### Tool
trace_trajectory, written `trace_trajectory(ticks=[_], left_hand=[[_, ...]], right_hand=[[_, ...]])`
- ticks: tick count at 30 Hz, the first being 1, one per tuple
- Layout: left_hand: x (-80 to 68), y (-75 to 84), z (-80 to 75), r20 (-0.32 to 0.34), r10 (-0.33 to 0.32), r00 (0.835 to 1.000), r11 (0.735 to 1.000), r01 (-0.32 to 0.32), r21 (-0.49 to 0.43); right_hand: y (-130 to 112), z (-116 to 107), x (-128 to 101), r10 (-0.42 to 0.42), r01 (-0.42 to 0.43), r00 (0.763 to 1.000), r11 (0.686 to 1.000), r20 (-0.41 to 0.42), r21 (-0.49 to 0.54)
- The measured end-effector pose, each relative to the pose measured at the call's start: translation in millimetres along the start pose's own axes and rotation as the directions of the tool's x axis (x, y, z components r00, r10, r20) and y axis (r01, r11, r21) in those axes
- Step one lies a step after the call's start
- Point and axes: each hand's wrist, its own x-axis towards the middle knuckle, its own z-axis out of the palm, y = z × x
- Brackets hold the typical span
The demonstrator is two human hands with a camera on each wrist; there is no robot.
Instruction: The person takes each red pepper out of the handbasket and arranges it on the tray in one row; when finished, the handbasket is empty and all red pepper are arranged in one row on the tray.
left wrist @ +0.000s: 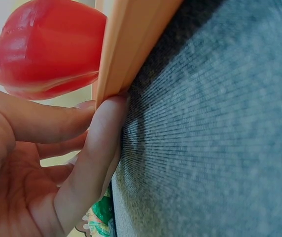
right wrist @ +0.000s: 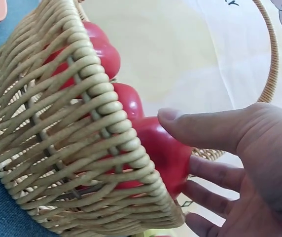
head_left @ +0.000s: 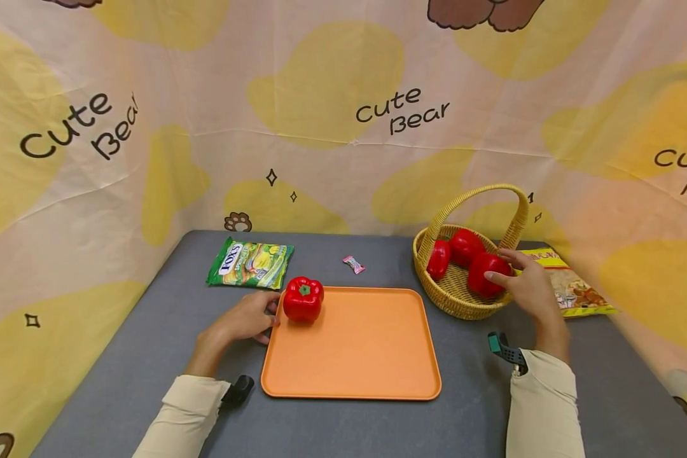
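- Grey cloth covers the table (head_left: 149, 331); a cream backdrop printed with yellow patches and the words "Cute Bear" rises behind it and on both sides.
- Far left of the table: a green sweet packet (head_left: 250, 263), lying flat, just beyond the left hand.
- Left hand (head_left: 246, 318): resting on the table at the far left corner of the orange tray (head_left: 352, 356). The left wrist view shows its fingers (left wrist: 89, 163) loosely extended, with fingertips against the tray's edge and nothing held in them.
- Red bell pepper (head_left: 303, 299): standing upright, green stem upward, in the far left corner of the tray, just beside the left hand. Whether the fingers touch it cannot be told.
- Centre, far side: a small pink wrapped sweet (head_left: 353, 264) lying alone on the cloth between the packet and the basket.
- Wicker basket (head_left: 452, 299): to the right of the tray, near its far right corner, handle arched upright. Three red peppers lie inside it.
- Right hand (head_left: 527, 286): at the basket's right rim. The thumb lies on the nearest basket pepper (head_left: 483, 272) and the fingers curl round its far side, as the right wrist view shows with the pepper (right wrist: 168, 155) still inside the rim.
- Far right: a yellow snack packet (head_left: 578, 286), flat on the cloth, partly hidden behind the right hand.
- Both forearms wear cream sleeves, each with a dark device at the wrist.
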Motion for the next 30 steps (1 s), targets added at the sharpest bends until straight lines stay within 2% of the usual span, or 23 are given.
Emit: trace_trajectory(ticks=[7,13,24,30], left_hand=[[0.8,-0.4,0.3,-0.004,-0.018,1.0,1.0,0.018,0.0],[0.5,-0.9,0.0,-0.006,-0.003,1.0,1.0,0.003,0.01],[0.3,-0.5,-0.3,-0.004,-0.004,1.0,1.0,0.004,0.003],[0.8,-0.5,-0.4,0.0,-0.005,1.0,1.0,0.005,0.009]], right_hand=[[-1.5,5.5,2.6,-0.052,0.052,0.998,0.999,-0.044,-0.004],[-4.7,11.0,3.1,-0.096,0.095,0.991,0.995,-0.092,-0.012],[-7.9,13.7,3.3,-0.117,0.11,0.986,0.992,-0.12,-0.068],[-8.3,16.2,5.8,-0.136,0.13,0.983,0.99,-0.122,-0.058]])
